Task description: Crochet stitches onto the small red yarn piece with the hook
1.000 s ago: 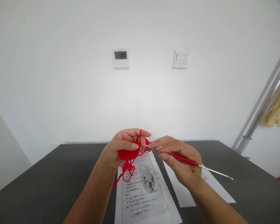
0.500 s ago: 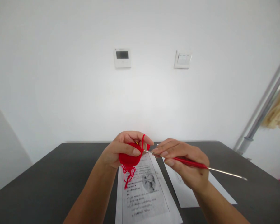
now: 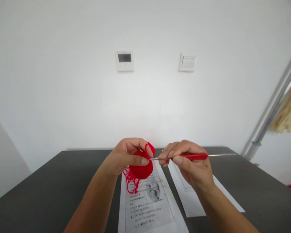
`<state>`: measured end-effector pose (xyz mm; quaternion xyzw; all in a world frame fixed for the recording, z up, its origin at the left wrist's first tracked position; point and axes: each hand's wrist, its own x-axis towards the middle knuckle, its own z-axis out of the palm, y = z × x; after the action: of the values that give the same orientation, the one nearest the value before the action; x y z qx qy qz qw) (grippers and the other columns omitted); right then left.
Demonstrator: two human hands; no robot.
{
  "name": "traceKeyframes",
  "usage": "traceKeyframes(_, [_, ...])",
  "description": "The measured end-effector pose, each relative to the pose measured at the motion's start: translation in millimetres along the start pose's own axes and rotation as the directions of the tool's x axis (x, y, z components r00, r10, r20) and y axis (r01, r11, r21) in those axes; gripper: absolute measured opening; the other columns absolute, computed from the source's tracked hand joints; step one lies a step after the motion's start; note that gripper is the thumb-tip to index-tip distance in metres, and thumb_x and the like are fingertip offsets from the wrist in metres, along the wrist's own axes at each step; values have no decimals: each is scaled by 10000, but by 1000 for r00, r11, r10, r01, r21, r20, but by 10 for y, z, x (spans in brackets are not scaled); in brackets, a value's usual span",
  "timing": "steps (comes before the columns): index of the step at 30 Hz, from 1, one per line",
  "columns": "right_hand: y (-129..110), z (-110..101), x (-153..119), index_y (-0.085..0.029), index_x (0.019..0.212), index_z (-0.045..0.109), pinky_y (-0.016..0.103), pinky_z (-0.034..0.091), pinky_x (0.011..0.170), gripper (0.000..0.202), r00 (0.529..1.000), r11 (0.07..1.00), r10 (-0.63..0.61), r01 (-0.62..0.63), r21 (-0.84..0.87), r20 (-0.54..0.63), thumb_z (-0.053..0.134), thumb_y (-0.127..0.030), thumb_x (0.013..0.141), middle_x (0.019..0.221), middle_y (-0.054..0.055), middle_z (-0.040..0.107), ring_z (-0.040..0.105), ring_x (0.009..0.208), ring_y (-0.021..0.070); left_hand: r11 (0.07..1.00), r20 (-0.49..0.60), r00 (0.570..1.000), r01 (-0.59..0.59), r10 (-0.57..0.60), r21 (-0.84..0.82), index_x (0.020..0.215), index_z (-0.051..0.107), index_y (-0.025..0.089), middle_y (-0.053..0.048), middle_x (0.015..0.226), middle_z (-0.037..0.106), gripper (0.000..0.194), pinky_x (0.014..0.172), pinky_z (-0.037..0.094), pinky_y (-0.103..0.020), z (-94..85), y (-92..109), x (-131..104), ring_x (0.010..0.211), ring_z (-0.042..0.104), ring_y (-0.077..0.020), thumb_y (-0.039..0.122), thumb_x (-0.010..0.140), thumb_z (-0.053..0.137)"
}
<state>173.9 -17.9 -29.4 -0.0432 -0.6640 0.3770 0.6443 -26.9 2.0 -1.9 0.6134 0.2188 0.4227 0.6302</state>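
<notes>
Pinched between the thumb and fingers of my left hand (image 3: 131, 155) is a red crocheted piece (image 3: 143, 169), with a red yarn strand looped round the index finger. Loose red yarn ends (image 3: 132, 182) dangle beneath it. My right hand (image 3: 190, 161) grips a crochet hook (image 3: 192, 156) by its red handle. The hook's thin metal tip reaches the edge of the red piece beside my left thumb; its other metal end points right. A small yellow item shows at the top of the piece, partly hidden by fingers.
Under the hands, a printed sheet (image 3: 150, 207) lies on the dark table (image 3: 50, 191). A second sheet (image 3: 191, 204) lies to its right. Behind are a white wall with a thermostat (image 3: 125, 61) and a switch (image 3: 188, 62). A metal pole (image 3: 269, 119) and cream cloth (image 3: 286, 111) are at right.
The hook has swung nearly level, its right end rising. The red piece has turned and more of it shows below my left thumb. The yarn loop sits lower on my left index finger.
</notes>
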Motion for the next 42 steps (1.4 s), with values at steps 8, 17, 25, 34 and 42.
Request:
traceKeyframes(8, [0,-1,-76,-249,1067,753,384,662,774,249,935,808,-329,352,-472,134,682,-89,890,1012,71,815,776,920,222,1000,16,1000,-7,7,9,731,718,142,-12,698,719,201,612,474,-211,27,-23,7,617,624,-102,182,641,894])
traceKeyframes(17, [-14,-54,22,-287,1135,707,417,662,783,312,871,580,-349,490,-650,345,686,-100,886,1052,71,816,775,964,246,999,13,1000,26,-27,32,814,762,158,-32,759,759,179,717,518,-269,84,-42,38,697,668,-140,208,675,862])
traceKeyframes(25, [42,-55,-32,-283,1002,753,397,630,826,241,965,832,-257,248,-497,52,695,-81,883,1012,31,805,757,937,212,998,-191,979,-66,68,16,923,806,182,-38,821,770,258,726,510,-263,119,-74,29,759,678,-152,212,673,862])
traceKeyframes(34, [55,-27,14,-266,907,777,358,649,791,121,977,926,-199,161,-340,-79,730,-158,881,897,17,814,783,863,197,1000,-238,971,-18,21,13,835,810,161,-47,765,773,206,677,493,-255,166,11,-3,681,666,-145,213,640,852])
traceKeyframes(42, [78,-129,17,-265,943,764,334,632,831,62,998,984,-60,54,-170,-32,737,-224,906,980,18,817,775,938,183,997,-250,967,-31,46,64,794,812,179,-11,765,776,135,689,501,-214,158,25,-29,692,664,-112,189,662,837])
